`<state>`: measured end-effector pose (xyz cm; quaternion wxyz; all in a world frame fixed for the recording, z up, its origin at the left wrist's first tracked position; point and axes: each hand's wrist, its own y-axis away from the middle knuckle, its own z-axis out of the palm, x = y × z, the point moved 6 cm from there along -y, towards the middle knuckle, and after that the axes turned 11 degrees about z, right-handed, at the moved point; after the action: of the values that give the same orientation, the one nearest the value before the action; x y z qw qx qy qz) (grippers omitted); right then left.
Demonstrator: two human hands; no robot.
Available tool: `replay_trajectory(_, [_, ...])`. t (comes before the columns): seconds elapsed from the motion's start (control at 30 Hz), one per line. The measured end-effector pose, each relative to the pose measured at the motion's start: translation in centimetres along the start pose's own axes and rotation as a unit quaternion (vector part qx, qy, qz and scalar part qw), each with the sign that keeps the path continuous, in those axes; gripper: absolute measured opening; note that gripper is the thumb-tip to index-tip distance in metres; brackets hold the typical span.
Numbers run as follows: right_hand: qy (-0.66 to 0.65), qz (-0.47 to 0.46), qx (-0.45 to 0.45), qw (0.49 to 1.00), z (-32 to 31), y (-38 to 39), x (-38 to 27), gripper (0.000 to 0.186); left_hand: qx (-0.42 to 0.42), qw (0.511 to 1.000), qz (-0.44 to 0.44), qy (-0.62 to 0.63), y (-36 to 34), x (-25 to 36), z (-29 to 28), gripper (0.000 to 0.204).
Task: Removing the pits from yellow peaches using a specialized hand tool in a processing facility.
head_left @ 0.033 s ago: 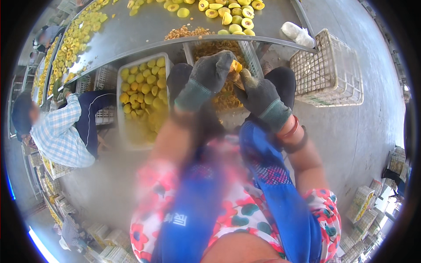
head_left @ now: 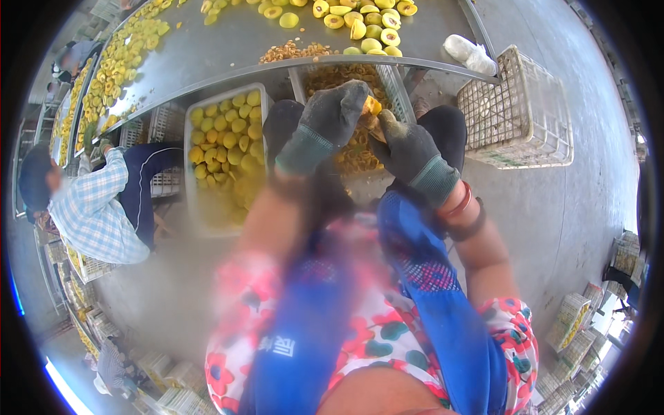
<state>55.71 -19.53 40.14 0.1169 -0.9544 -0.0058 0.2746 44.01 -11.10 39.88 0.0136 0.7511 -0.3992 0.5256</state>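
Observation:
My left hand [head_left: 325,126], in a dark grey glove with a green cuff, is closed around a piece of yellow-orange peach [head_left: 372,106]. Beside it, my right hand [head_left: 415,151] in a matching glove is closed too, its thumb close to the fruit. Something thin shows below that thumb, too small to name. Both hands meet above a crate [head_left: 398,90] between my knees, which holds peelings and fruit scraps [head_left: 356,149]. To the left stands a pale tub [head_left: 190,173] full of whole yellow peaches [head_left: 226,135].
A metal table [head_left: 228,41] ahead carries halved peaches [head_left: 363,19], a heap of pits [head_left: 294,50] and a white wrapped bundle [head_left: 470,54]. A white lattice crate [head_left: 515,114] stands at the right. At the left sits a co-worker in a checked shirt [head_left: 97,207].

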Motion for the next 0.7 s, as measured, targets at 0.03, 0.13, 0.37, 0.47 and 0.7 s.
replay_trajectory(0.03, [-0.02,-0.007,-0.014,1.0,0.3,-0.1,0.3,0.031,-0.001,1.0,0.0,0.001,0.0,-0.4,0.3,0.046])
replay_trajectory(0.13, [-0.105,0.029,0.001,0.994,1.0,-0.4,1.8,0.029,0.09,0.992,0.05,0.068,-0.2,-0.2,0.2,0.044])
replay_trajectory(0.37, [-0.322,0.123,-0.064,0.937,2.2,-0.5,0.8,0.024,0.184,0.961,0.165,0.126,0.2,0.0,1.0,0.052])
replay_trajectory(0.47, [-0.44,0.227,-0.145,0.857,3.4,0.0,1.2,0.025,0.185,0.958,0.098,0.194,-0.2,-0.7,1.9,0.066])
replay_trajectory(0.7, [-0.318,0.163,-0.15,0.922,3.0,0.4,0.9,0.022,0.146,0.943,-0.072,0.291,-0.7,-1.9,3.2,0.079])
